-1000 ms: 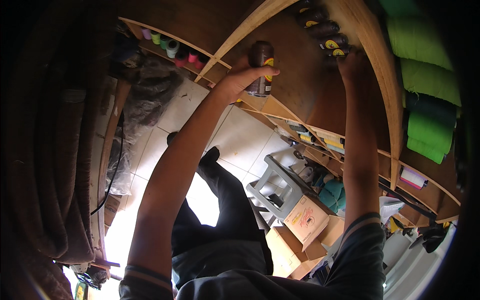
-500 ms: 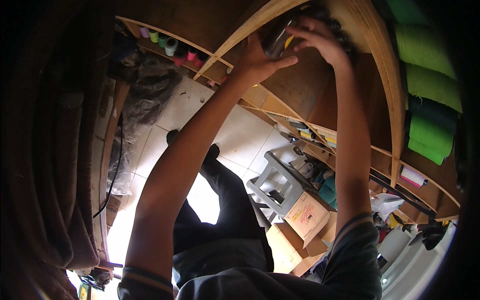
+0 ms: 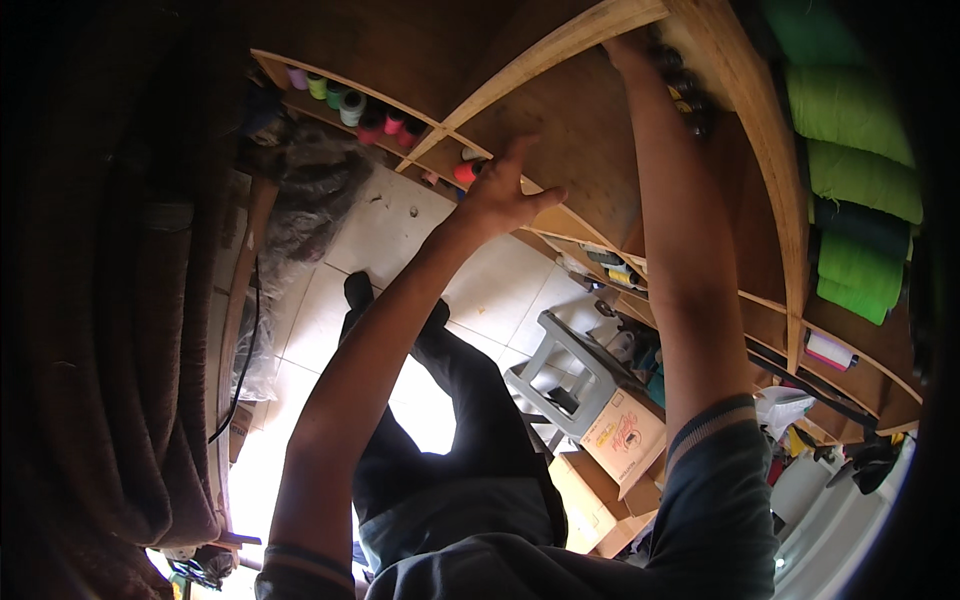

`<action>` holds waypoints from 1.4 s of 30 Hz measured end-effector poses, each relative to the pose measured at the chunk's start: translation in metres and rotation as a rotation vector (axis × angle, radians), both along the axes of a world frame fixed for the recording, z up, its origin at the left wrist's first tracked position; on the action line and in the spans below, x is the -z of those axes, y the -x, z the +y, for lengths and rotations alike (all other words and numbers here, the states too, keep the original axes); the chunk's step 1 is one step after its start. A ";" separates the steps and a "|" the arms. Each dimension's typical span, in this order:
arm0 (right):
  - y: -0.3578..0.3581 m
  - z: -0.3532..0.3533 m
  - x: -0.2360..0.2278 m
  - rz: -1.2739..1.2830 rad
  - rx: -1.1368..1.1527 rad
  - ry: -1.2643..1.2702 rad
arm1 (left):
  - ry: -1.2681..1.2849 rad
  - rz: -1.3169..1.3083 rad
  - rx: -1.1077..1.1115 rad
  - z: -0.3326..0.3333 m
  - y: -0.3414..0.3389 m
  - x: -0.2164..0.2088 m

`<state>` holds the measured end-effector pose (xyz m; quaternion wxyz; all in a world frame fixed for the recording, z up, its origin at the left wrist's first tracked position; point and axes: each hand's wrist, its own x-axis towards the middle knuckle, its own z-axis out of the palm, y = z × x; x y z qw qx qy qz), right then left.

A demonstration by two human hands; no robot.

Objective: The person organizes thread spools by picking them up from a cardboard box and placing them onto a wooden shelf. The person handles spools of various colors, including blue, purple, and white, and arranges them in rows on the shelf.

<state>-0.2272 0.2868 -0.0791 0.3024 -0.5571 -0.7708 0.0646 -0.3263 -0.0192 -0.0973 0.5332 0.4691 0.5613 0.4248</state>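
Observation:
My left hand (image 3: 503, 198) is held in front of a wooden shelf (image 3: 555, 110), its thumb and fingers spread and nothing in it. Just behind its fingers a red thread spool (image 3: 466, 172) shows in a lower compartment. My right arm reaches far up into the upper compartment. Of my right hand (image 3: 626, 48) only the part near the wrist can be seen; its fingers are hidden at the wooden divider. Beside the right wrist stands a row of dark, shiny, rounded items (image 3: 688, 95) with bits of yellow, too dim to name.
Coloured thread cones (image 3: 352, 106) fill a cubby at the left. Green fabric rolls (image 3: 850, 130) lie at the right. On the floor below are a grey step stool (image 3: 570, 370) and a cardboard box (image 3: 625, 440). Brown cloth (image 3: 140, 380) hangs at the left, near crumpled clear plastic (image 3: 315, 190).
My right hand has gone up and deeper into the compartment. My left hand has dropped down and left. The dark clear container with yellow that was between the hands is out of sight.

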 end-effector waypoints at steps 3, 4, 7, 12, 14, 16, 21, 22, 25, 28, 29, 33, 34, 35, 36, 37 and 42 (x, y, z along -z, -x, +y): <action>0.003 0.001 -0.001 -0.044 0.006 -0.021 | 0.048 -0.013 0.034 -0.001 0.003 -0.004; -0.003 0.001 -0.004 -0.058 0.015 -0.036 | 0.058 -0.046 0.055 -0.001 0.004 -0.008; 0.002 0.000 -0.002 -0.076 0.000 -0.027 | 0.055 -0.067 0.056 -0.001 0.006 -0.007; 0.003 -0.005 -0.006 -0.094 -0.010 -0.024 | -0.106 0.063 0.012 0.000 -0.003 0.013; 0.001 -0.008 -0.004 -0.104 -0.008 -0.019 | -0.064 0.061 0.050 -0.001 -0.002 0.014; 0.002 -0.011 -0.007 -0.112 -0.012 -0.021 | -0.125 0.089 0.012 0.000 -0.004 0.019; -0.009 -0.028 -0.008 -0.131 -0.012 0.009 | -0.213 0.085 0.008 -0.006 -0.008 0.027; -0.008 -0.029 -0.013 -0.129 -0.021 0.014 | -0.230 0.091 -0.001 -0.007 -0.008 0.029; -0.030 -0.059 -0.014 -0.138 -0.016 0.066 | -0.158 0.051 0.009 -0.011 -0.008 0.019; -0.047 -0.105 -0.015 -0.115 -0.005 0.191 | -0.032 -0.036 0.026 -0.020 -0.020 -0.005; -0.055 -0.123 -0.016 -0.100 0.013 0.234 | 0.002 -0.077 0.043 -0.021 -0.030 -0.017; -0.064 -0.200 -0.030 0.129 0.125 0.454 | 0.091 -0.366 0.095 -0.021 -0.070 -0.081; -0.055 -0.213 -0.033 0.222 0.147 0.575 | 0.166 -0.517 0.047 -0.019 -0.075 -0.088; -0.041 -0.237 -0.052 0.430 0.191 0.504 | 0.254 -0.661 -0.011 -0.021 -0.077 -0.094; -0.057 -0.263 -0.078 0.625 0.288 0.401 | 0.166 -0.732 0.044 -0.028 -0.096 -0.111; -0.078 -0.283 -0.081 0.647 0.315 0.288 | 0.226 -0.790 0.079 -0.038 -0.116 -0.121; -0.168 -0.387 -0.096 0.392 0.411 -0.037 | 0.546 -0.925 0.209 -0.094 -0.188 -0.177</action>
